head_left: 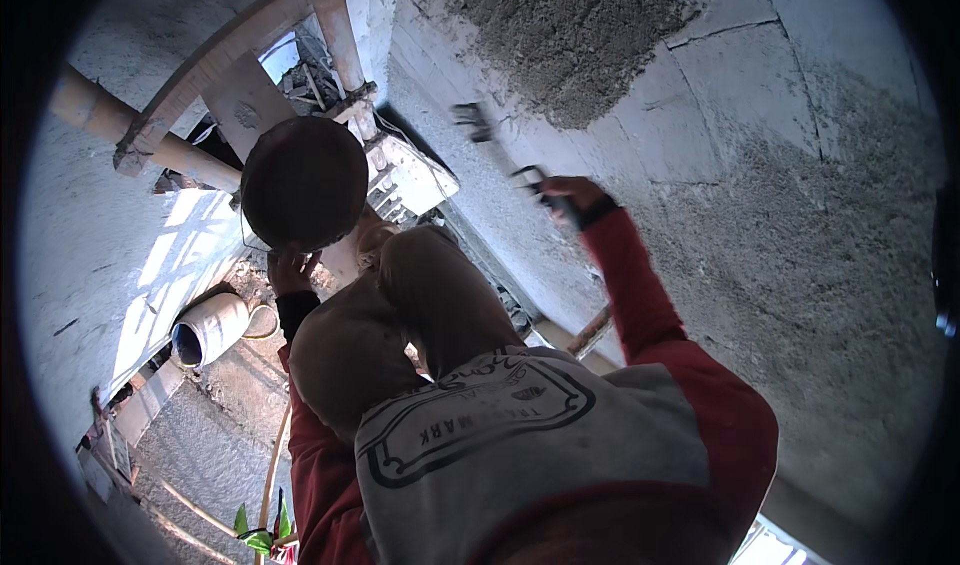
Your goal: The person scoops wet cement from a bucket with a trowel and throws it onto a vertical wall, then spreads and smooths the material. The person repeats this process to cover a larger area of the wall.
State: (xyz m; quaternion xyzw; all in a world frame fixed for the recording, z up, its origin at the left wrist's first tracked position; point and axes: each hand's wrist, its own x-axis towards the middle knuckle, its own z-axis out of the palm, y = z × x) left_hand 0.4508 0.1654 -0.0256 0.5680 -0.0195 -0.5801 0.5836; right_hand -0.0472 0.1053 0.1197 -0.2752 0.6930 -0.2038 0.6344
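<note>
My left hand (293, 268) is closed at the near rim of a dark round bucket (305, 185); a thin wire handle shows at its left side. The bucket is held out beyond my knees, and what is inside is too dark to make out. My right hand (577, 197) grips a hand tool with a dark handle, thin shaft and blocky dark end (472, 122). The tool is blurred, so its exact kind cannot be told. It is in front of the wall (720, 85), just below a rough patch of grey mortar (570, 45).
Wooden scaffold poles (90, 110) and a plank (250, 105) stand beyond the bucket. A pale board (415, 175) lies near the wall's foot. Far below on the left, a whitish barrel (213, 328) lies on its side amid rubble. A pale, sunlit wall (90, 265) rises at left.
</note>
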